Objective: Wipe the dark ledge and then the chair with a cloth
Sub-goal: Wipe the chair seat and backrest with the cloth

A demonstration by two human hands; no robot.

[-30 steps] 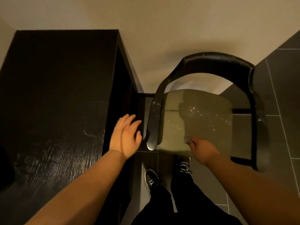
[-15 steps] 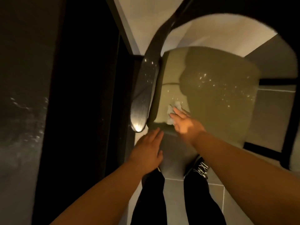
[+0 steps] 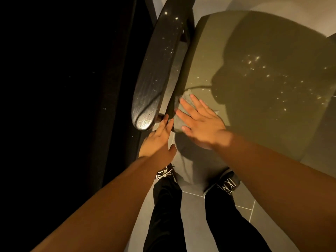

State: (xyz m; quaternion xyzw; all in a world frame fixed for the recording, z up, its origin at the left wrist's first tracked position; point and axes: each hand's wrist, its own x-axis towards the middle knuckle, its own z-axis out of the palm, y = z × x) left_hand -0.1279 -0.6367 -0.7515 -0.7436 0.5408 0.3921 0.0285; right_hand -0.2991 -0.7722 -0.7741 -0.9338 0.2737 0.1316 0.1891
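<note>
Right grip (image 3: 201,124) flat, fingers straight and spread, pressing the cloth (image 3: 185,96) onto the seat (image 3: 254,79) at its front-left corner, just beside the armrest (image 3: 156,70). Left grip (image 3: 158,142) loosely extended, holding nothing, fingertips at the seat's front edge under the armrest tip; contact unclear. Ledge (image 3: 63,88) far left, apart from both. Shoes (image 3: 227,184) on the floor (image 3: 192,211) below.

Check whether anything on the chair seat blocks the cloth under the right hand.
Nothing visible does. The right hand presses the cloth at the near left corner of the seat; no object shows on the rest of it.
</note>
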